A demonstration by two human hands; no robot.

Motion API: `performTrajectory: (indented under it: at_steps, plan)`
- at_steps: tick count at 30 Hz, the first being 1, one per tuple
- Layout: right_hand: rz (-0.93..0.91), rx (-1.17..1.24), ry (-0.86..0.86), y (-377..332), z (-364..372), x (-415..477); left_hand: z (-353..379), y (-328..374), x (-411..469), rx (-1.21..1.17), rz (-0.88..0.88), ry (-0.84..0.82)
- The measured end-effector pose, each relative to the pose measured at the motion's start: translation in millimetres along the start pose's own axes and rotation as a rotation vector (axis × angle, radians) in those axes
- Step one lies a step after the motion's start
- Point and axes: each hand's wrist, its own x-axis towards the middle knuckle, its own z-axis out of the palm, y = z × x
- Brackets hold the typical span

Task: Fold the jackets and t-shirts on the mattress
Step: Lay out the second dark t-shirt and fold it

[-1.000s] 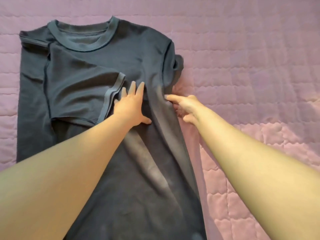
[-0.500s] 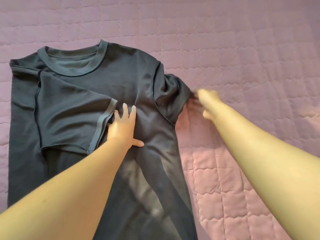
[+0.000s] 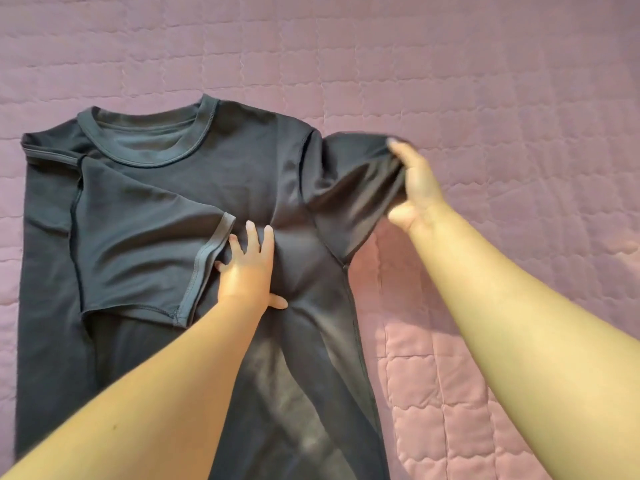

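Dark navy t-shirt [image 3: 166, 195] spread flat on a mauve quilted mattress [image 3: 485, 81], collar [image 3: 145, 133] at the far end. The left-side sleeve [image 3: 145, 244] lies folded in across the chest. The left hand [image 3: 247, 268] presses on mid-chest just beside that sleeve's hem, flat with fingers spread and holding nothing. The right hand [image 3: 419, 188], slightly blurred, grips the hem of the right-side sleeve [image 3: 353, 188] and holds it raised clear of the mattress. Likely faults: the smooth cloth may slip from the right hand's grip; a pull across the body may drag the fabric from under the flat palm, deepening the creases already radiating from it and skewing the fold line; any shift of the left hand may disturb the folded sleeve. No brand, label or legible writing shows on the shirt or the bedding.
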Motion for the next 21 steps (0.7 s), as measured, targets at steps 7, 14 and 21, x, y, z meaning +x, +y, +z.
performTrajectory:
  at_steps: [7, 14, 21]
  plan:
    - [-0.286, -0.302, 0.499, -23, -76, 24, 0, 0, 2, 0.023, 0.0, -0.009]
    - [0.059, -0.565, 0.258, -15, -51, 32, 1, 3, 1, 0.043, 0.002, -0.004]
    - [-0.474, -0.533, 0.592, -36, -34, 18, 0, 1, 3, 0.074, -0.002, 0.0]
